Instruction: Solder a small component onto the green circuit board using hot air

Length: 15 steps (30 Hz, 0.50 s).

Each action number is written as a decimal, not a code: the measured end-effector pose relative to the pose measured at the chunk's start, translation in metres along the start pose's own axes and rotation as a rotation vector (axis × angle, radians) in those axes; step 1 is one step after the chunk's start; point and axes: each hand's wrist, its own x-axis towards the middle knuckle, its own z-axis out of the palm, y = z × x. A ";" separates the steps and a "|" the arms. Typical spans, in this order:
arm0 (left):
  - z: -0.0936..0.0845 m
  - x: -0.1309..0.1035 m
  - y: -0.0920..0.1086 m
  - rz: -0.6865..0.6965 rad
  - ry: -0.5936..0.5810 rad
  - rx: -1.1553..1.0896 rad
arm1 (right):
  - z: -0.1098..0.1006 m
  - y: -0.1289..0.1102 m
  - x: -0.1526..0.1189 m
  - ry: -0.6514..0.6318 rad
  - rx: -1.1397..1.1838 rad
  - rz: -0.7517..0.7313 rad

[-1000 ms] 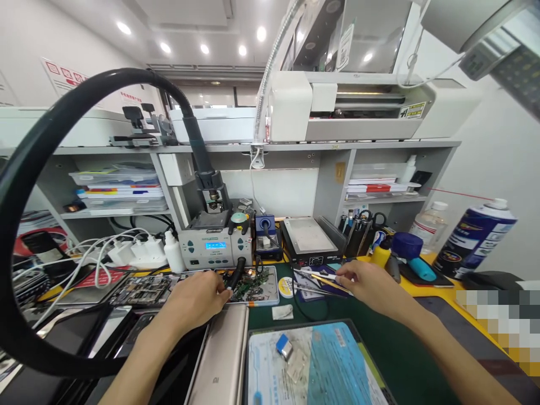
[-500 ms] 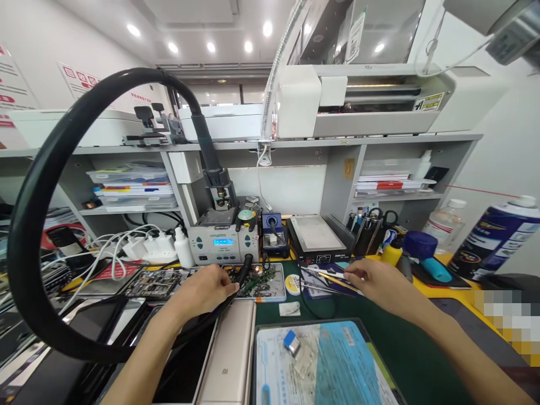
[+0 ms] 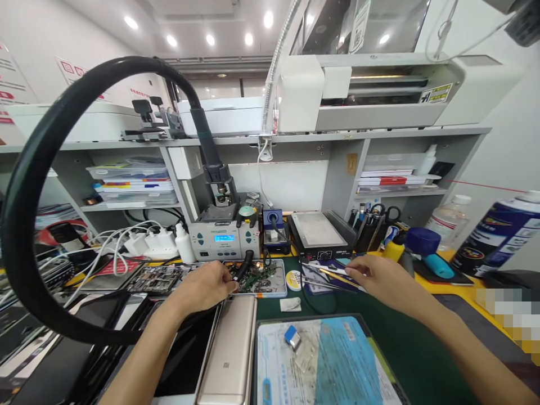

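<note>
My left hand (image 3: pixel 213 285), fingers bent together, is over the near left edge of a tray of small circuit boards (image 3: pixel 264 278); what its fingertips hold, if anything, is hidden. Close by runs the black hose (image 3: pixel 244 267) of the grey hot-air station (image 3: pixel 223 239). At the right, my right hand (image 3: pixel 371 275) has its thumb and forefinger pinched at the ends of several tweezers (image 3: pixel 333 275); which one it grips is unclear. Nearer me, a small blue and silver piece (image 3: pixel 292 336) lies on a blue and white mat (image 3: pixel 350 360).
A gold phone (image 3: pixel 228 354) and dark phone screens lie at the left. The hose loops high over them. A heating plate (image 3: pixel 318 230) stands behind the tweezers. Bottles and a blue spray can (image 3: pixel 495 236) are at the right. A round yellow and white tin (image 3: pixel 293 280) sits beside the tray.
The camera view has shifted slightly. Both hands stay in nearly the same places, and the big hose loop appears a little further left.
</note>
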 end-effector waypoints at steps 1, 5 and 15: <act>0.000 0.000 0.000 0.001 0.001 0.002 | 0.000 0.000 0.000 0.000 0.003 0.000; 0.000 -0.001 -0.001 -0.004 0.012 0.002 | -0.001 -0.001 -0.001 -0.002 0.008 0.004; 0.010 0.007 -0.007 0.023 0.072 -0.025 | -0.005 -0.004 -0.005 -0.076 -0.024 0.007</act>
